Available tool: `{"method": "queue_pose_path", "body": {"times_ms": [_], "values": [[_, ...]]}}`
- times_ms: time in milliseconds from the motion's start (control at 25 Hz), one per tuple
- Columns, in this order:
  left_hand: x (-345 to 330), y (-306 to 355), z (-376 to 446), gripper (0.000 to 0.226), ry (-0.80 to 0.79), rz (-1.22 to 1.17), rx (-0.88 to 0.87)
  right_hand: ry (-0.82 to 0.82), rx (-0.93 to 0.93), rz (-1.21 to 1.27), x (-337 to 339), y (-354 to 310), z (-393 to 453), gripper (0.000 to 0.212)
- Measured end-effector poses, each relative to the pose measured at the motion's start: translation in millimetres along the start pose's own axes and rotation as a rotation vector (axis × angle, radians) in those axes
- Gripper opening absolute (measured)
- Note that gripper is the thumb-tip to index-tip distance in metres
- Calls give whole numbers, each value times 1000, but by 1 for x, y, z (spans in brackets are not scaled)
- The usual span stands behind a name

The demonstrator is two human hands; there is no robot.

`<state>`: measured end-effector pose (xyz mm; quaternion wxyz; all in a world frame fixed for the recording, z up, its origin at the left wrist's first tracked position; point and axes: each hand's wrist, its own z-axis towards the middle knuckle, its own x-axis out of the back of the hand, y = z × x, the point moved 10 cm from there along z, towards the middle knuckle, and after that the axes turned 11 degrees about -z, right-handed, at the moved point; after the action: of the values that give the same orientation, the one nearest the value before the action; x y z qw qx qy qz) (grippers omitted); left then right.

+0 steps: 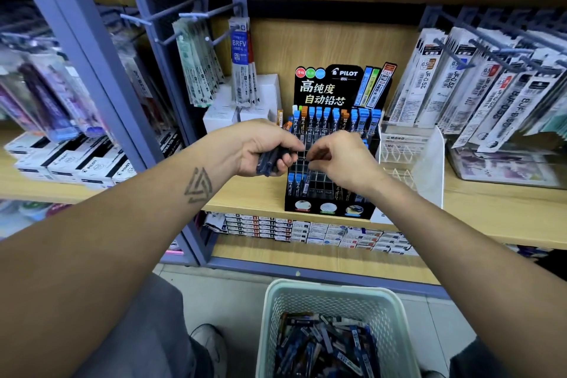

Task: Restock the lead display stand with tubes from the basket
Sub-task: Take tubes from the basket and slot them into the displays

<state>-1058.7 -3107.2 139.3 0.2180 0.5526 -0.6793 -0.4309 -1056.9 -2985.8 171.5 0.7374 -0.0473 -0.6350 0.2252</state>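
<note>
A black lead display stand (pixel 329 205) stands on the wooden shelf, with blue and orange capped tubes in its back row and a few in its front left slots. My left hand (pixel 264 147) is closed around a bunch of dark blue lead tubes (pixel 271 163) just left of the stand. My right hand (pixel 340 159) hovers over the stand's middle grid, fingertips pinched on what looks like one dark tube (pixel 316 156). On the floor below sits a pale green basket (pixel 270 316) holding several loose tubes (pixel 322 347).
A clear acrylic eraser holder (pixel 429 163) stands right of the stand. Hanging refill packs (pixel 478 86) fill pegs on the right and upper left (pixel 199 64). White boxes (pixel 227 113) sit behind my left hand. Boxed stock (pixel 306 230) lines the shelf below.
</note>
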Motion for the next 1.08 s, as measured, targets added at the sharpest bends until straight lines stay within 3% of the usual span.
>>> {"method": "queue_pose_path", "body": {"times_ms": [120,240,320,360,440,520,560,960,1080], "values": [[-4,-2,-3,14,-32,-3,13,-29,23,-66,-10,-5,-6,13],[-10,-1,-7,15,-64,32,1,-63,62,-290,-22,-12,-14,5],[-14,-1,-9,17,-79,48,-12,-15,71,-337,-13,-15,-13,6],[-16,-2,-11,16,-89,45,-14,35,45,-261,-1,-14,-10,7],[-21,-3,-14,12,-110,33,-18,111,-69,160,27,-3,-6,8],[-27,-5,-14,12,-115,87,-28,97,-161,650,38,5,-7,6],[-30,-7,-13,13,-111,129,-35,71,-169,743,38,5,-8,5],[-56,-6,3,15,-151,205,-78,-72,-158,827,29,26,-10,14],[-62,-8,4,16,-174,217,-61,-38,-180,823,35,36,-12,15]]}}
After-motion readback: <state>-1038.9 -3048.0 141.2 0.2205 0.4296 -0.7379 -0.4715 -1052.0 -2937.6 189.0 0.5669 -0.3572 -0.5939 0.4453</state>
